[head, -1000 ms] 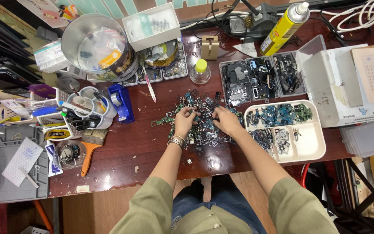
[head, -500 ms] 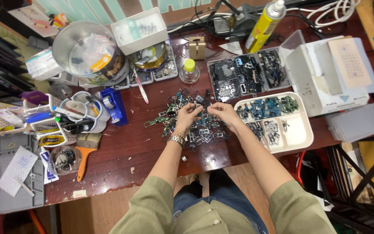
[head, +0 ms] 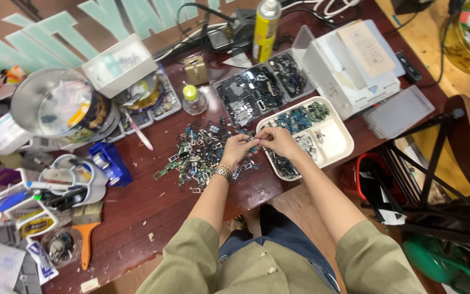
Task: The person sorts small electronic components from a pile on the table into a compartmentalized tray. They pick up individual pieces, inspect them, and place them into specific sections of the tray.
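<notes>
A small metal part (head: 257,142) was pinched between the fingertips of both hands, held just above the red-brown surface (head: 137,218); it was too small to tell its exact shape. The left hand (head: 237,149), with a metal watch band at the wrist, had its fingers closed together on the part from the left. The right hand (head: 279,141) met it from the right, fingers likewise clamped on the same piece. Directly beneath and to the left of the hands lay a loose pile of small metal and blue parts (head: 197,158), spread on the surface. Just right of the hands sat a white divided tray (head: 335,139) holding more sorted parts. Behind it stood a dark parts tray (head: 254,92), a white box (head: 354,71) and a yellow spray can (head: 265,27). Farther left were a small bottle with a green cap (head: 191,98) and a round clear tub (head: 61,111).
</notes>
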